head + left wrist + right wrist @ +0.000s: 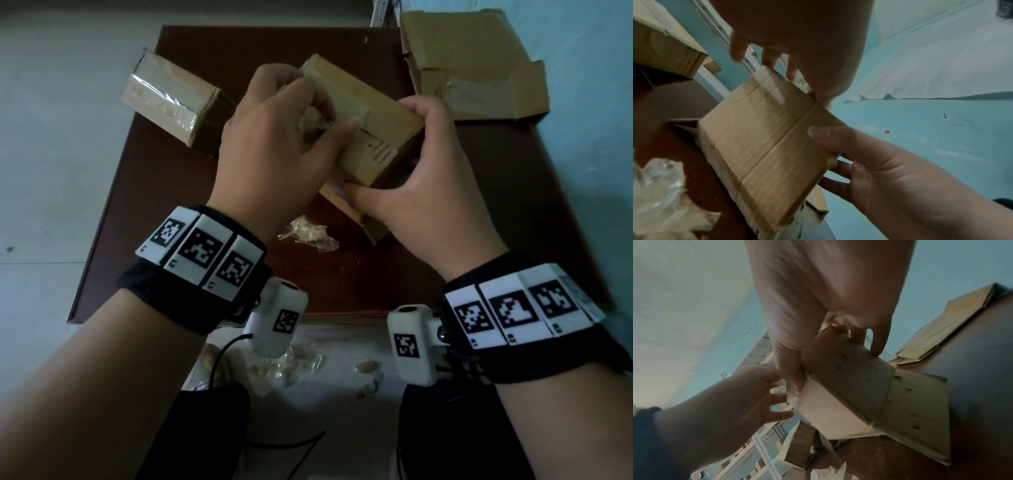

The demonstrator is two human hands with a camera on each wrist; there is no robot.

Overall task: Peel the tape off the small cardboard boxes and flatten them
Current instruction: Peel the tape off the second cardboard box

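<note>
Both hands worked on one small cardboard box [373,113] held tilted above the dark brown worktop [342,274], near its middle. The right hand [431,192] gripped the box's near end: its thumb lay along the lower near edge and its fingers curled over the far side, so this grip was closed round the cardboard. In the right wrist view an opened flap [916,410] hung from the box down toward the worktop.

The left hand [274,154] was on top of the box, fingers bent and thumb drawn in, pinching a crumpled, pale wad of tape [313,118] against the box's upper face. This grip was closed on the tape; whether the tape was still stuck to the cardboard could not be told. In the left wrist view the underside of the box showed a taped seam [789,129] running across it.

A second box [171,102], still wrapped in shiny clear tape, lay on the far left of the worktop, well apart from the held one. A larger opened carton [472,65] sat at the far right corner. A crumpled tape scrap [308,233] lay on the worktop just below the hands, and more scraps [291,366] lay on the floor by the near edge. Each wrist wore a black band with white marker tiles.
</note>
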